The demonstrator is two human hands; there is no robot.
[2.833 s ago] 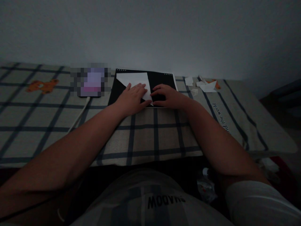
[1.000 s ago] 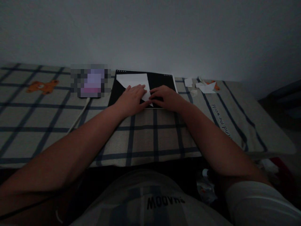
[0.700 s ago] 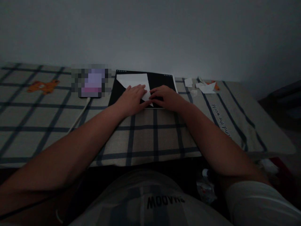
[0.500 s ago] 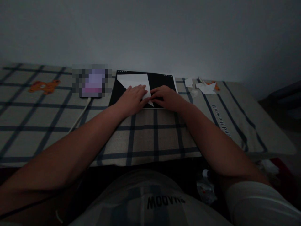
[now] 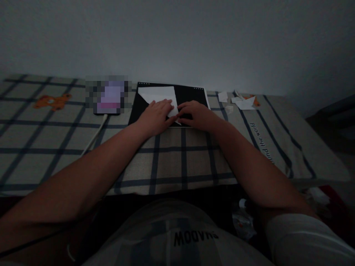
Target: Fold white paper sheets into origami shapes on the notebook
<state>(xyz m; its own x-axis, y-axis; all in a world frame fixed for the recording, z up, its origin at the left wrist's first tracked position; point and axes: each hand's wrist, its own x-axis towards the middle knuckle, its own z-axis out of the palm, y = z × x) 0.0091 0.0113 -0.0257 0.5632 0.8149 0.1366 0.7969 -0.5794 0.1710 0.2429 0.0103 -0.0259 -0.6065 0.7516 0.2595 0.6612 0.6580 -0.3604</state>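
Note:
A white sheet of paper [image 5: 158, 94], partly folded into a pointed shape, lies on a black board [image 5: 191, 96] at the far side of the checked table. My left hand [image 5: 155, 117] lies flat on the paper with fingers stretched out, pressing it down. My right hand [image 5: 195, 114] rests beside it on the board, fingertips touching the paper's right edge near its lower point. The paper's lower part is hidden under both hands.
A phone [image 5: 108, 98] with a lit screen and a white cable [image 5: 94, 136] lies left of the board. White paper scraps [image 5: 244, 102] and an orange piece sit at the right. A checked cloth [image 5: 180, 159] with an orange bear print [image 5: 51, 101] covers the table, against a wall.
Almost nothing differs. My right hand's fingertips have edged slightly left toward the paper's lower point; my left hand stays pressed on the sheet.

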